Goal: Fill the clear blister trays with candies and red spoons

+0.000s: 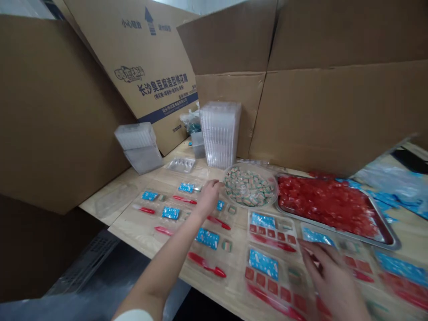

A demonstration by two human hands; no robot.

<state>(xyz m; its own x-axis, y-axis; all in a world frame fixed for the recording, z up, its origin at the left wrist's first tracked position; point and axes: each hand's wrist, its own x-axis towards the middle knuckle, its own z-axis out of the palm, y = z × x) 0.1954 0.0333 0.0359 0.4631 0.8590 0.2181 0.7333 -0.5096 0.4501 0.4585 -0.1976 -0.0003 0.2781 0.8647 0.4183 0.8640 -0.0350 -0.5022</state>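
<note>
My left hand (209,198) is at the near left rim of a round clear tub (276,198), which holds many small wrapped pieces with green edges (249,185). Its fingers are bent together, and whatever lies between them is hidden. Below that arm, clear trays hold blue packets (207,238) and red pen-shaped pieces (207,265). My right hand (337,281), blurred, hovers above filled trays at the lower right. Its fingers are curled around a dark reddish bit that I cannot make out. Beside it, one tray (272,229) has a blue packet and a row of red squares.
A metal tray (396,240) heaped with red pieces (327,203) stands at the right. Stacked clear trays (220,133) rise behind the tub, with another stack (140,145) further left. Large cardboard boxes (334,107) wall the table's back and left side. Plastic bags (384,174) lie far right.
</note>
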